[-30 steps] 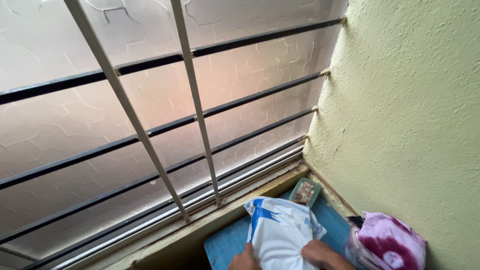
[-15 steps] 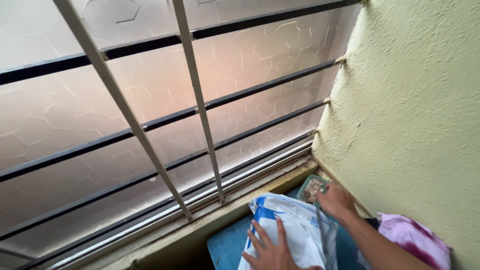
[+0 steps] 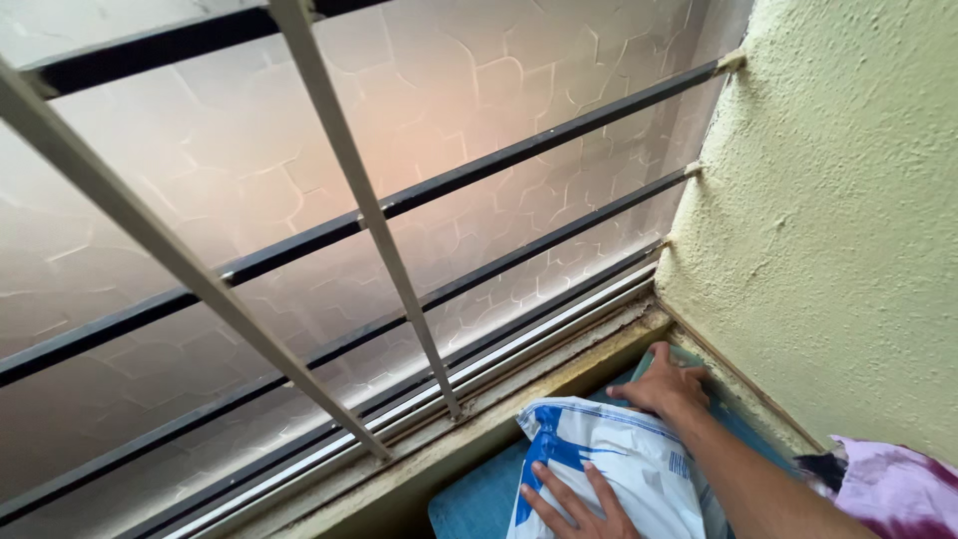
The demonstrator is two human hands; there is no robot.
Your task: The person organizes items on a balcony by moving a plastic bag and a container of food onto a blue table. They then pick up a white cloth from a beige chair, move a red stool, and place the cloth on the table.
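At the bottom of the frame, our left hand (image 3: pixel 574 499) lies flat, fingers spread, on a white and blue plastic bag (image 3: pixel 624 464). Our right hand (image 3: pixel 667 384), fingers together, presses into the corner beside the yellow wall (image 3: pixel 848 220), below the window bars (image 3: pixel 399 205).

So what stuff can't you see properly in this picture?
- Head view: whatever lies under the right hand in the corner; the hand covers it.
- Left hand: palm and wrist cut off by the bottom edge.
- White and blue plastic bag: lower part cut off; contents hidden by the bag.
- Pink and white cloth: mostly beyond the frame's corner.
- Outside: blurred by the patterned glass.
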